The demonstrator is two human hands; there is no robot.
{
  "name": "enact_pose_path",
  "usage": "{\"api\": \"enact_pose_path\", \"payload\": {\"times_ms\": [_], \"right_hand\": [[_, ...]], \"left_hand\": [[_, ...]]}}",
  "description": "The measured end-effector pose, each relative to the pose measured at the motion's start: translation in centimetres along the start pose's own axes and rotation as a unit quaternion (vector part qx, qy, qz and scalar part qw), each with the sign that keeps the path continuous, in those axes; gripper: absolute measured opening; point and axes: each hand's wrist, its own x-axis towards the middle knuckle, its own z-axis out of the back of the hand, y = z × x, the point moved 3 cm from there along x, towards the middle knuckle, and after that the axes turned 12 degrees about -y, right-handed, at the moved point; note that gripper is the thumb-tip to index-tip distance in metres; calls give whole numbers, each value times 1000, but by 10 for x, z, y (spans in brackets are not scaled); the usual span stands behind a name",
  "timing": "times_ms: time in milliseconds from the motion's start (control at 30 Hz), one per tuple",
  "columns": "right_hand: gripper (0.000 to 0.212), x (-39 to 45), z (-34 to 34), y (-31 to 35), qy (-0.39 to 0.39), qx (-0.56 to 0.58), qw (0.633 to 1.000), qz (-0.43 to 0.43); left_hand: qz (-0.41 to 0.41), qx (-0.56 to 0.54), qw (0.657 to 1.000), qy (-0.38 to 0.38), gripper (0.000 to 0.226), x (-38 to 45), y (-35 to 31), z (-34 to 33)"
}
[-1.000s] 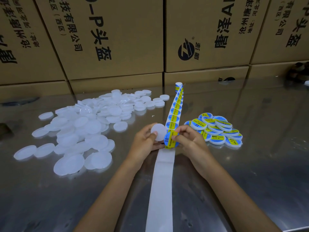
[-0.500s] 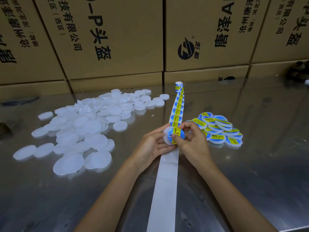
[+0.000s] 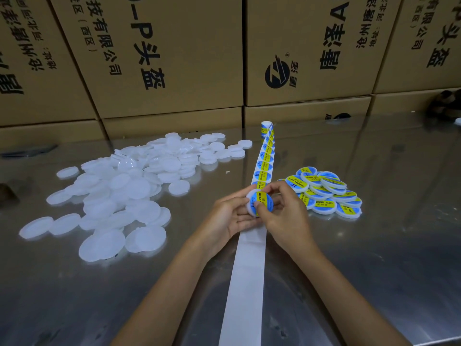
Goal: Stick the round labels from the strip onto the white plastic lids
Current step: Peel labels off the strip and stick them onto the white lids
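My left hand (image 3: 228,216) holds a white plastic lid (image 3: 250,208) by its left edge, above the strip. A blue and yellow round label (image 3: 262,200) lies on the lid's face. My right hand (image 3: 284,211) pinches the lid from the right, thumb pressing on the label. The label strip (image 3: 265,161) runs away from my hands toward the boxes, carrying several labels. Its bare white backing (image 3: 247,283) trails toward me. A heap of plain white lids (image 3: 129,186) lies to the left. A pile of labelled lids (image 3: 326,193) sits to the right.
A wall of cardboard boxes (image 3: 174,58) stands along the far edge of the shiny metal table (image 3: 386,245). A dark object (image 3: 446,102) sits at the far right by the boxes.
My right hand peeled a label off the strip and brought it onto the lid in my left hand. Both hands now press together on the labelled lid.
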Motion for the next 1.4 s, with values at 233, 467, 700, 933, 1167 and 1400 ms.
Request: {"api": "enact_pose_path", "payload": {"times_ms": [233,467,700,933,1167,1400], "right_hand": [[37,3,5,-2,-36,-49,996,59],[44,1,3,-6,-30,-42,999,-13],[33,2,5,-9,-25,-20,999,-1],[40,5,10,-11,-42,-50,997,34],[30,3,6,-8,1,-19,1000,19],[29,-5,-6,-4,85,-8,996,-8]], "left_hand": [[17,-87,996,11,36,-2,-4,3],[42,-159,986,14,38,-3,-6,3],[27,-124,992,26,36,-5,-8,1],[-92,39,995,-18,34,-4,-6,1],[-139,48,987,-69,35,-9,-10,5],[-120,-8,986,-117,30,-8,-13,13]]}}
